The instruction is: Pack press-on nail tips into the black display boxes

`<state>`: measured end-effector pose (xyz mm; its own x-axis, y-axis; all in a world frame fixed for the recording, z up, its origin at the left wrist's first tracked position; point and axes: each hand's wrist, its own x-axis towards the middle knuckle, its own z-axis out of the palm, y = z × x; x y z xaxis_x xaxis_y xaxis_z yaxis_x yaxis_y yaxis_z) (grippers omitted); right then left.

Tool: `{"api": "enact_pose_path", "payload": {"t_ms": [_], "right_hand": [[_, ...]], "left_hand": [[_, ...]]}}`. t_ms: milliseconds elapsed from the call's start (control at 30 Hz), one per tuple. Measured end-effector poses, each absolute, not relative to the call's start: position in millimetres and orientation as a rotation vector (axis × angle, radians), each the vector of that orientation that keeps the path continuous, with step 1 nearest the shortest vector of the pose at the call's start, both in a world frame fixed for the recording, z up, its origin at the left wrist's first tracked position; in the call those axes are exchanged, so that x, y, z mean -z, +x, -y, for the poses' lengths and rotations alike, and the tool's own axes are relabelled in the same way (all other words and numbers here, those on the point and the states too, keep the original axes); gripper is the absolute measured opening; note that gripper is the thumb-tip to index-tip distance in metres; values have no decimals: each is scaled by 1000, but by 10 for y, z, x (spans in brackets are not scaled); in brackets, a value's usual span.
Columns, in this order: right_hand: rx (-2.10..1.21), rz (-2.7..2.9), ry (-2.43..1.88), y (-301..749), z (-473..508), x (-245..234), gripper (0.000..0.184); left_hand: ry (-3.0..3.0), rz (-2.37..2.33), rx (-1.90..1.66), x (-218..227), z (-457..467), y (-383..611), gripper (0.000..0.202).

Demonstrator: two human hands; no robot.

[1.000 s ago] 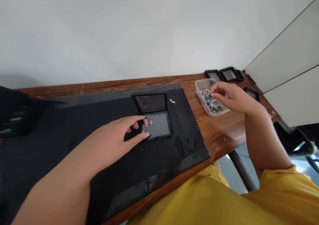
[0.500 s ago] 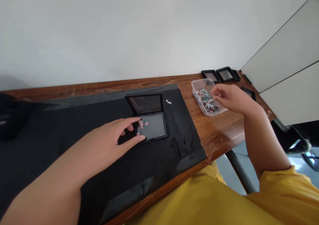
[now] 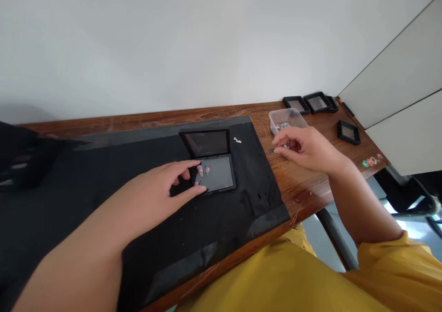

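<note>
An open black hinged case lies on a black mat, its lid raised toward the wall. Two small coloured pieces rest on its grey inner film near the left edge. My left hand rests on the case's left side with thumb and forefinger spread along it. My right hand hovers over the wooden table just in front of a clear plastic tub of small coloured pieces. Its fingers are pinched on a small dark piece.
Several small black framed boxes sit at the table's far right, one more closer to me. A few coloured pieces lie by the right edge. A white scrap is on the mat. A dark object lies at far left.
My right hand has come out of the clear tub and moved left and toward me, now pinching a small piece. My left hand has stayed on the case.
</note>
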<state>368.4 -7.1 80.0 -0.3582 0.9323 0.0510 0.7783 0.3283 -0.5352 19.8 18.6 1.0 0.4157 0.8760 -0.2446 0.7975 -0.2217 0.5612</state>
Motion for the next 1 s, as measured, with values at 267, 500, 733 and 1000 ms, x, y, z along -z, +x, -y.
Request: {"api": "enact_pose_path", "payload": {"t_ms": [267, 500, 733, 1000], "right_hand": [[-591, 2476, -1061, 3112, 43, -289, 15], [-230, 2373, -789, 2891, -83, -36, 25], [-60, 2153, -615, 2801, -25, 30, 22], [31, 2111, -702, 2778, 38, -28, 22]], "left_hand": [[2185, -1449, -361, -95, -189, 234, 52], [2036, -1103, -558, -313, -86, 373, 43], [1716, -928, -544, -258, -85, 432, 62], [1474, -792, -626, -172, -88, 536, 73]]}}
